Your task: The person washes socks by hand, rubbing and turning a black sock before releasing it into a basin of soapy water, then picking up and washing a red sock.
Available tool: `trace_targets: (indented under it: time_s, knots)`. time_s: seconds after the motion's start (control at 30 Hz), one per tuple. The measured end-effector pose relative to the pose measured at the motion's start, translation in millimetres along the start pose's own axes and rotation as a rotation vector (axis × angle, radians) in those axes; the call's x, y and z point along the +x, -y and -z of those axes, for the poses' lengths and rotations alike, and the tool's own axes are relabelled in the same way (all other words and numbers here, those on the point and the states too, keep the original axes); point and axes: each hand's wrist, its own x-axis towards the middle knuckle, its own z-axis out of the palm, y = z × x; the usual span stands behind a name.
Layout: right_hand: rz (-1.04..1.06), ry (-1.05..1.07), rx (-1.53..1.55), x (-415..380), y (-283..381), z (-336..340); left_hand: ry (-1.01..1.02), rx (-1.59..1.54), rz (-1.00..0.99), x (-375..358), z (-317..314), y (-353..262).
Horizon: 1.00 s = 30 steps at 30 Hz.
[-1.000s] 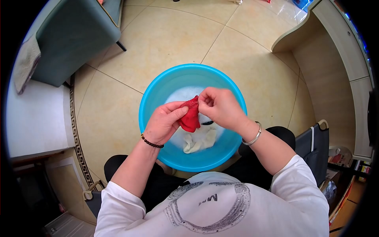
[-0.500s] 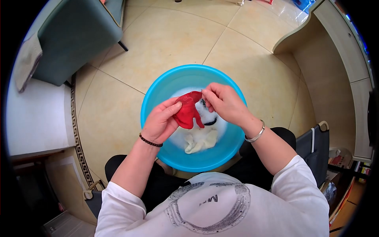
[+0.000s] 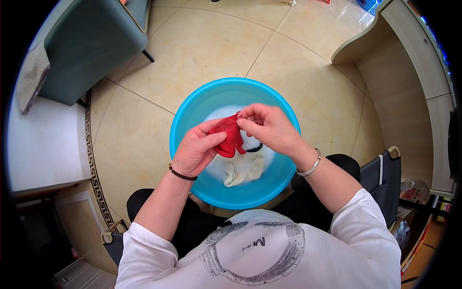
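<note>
A wet red sock-like garment hangs crumpled between my two hands, above the blue basin. My left hand grips its left side, the thumb lying across the cloth. At its upper right edge, the fingertips of my right hand pinch the fabric. Under the hands, the basin holds whitish suds. A cream-white sock lies bunched in them toward my side. A dark-edged item shows in part beneath my right hand; its kind is hidden.
Around the basin spreads a tiled floor. A grey-green sofa stands at upper left, near a white block-like surface. To the right is a pale wooden cabinet. My knees flank the basin, with a dark folding chair at right.
My right hand has moved slightly left and closer to my left hand. My left thumb has shifted across the red garment, which is now more gathered between the hands.
</note>
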Motion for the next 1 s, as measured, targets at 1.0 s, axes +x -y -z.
trace_targets:
  time_s: [1.0]
  knots:
    - [0.085,-0.062,-0.079,1.5,-1.7,-1.1,0.030,-0.011,0.008,0.1,1.1,-2.5]
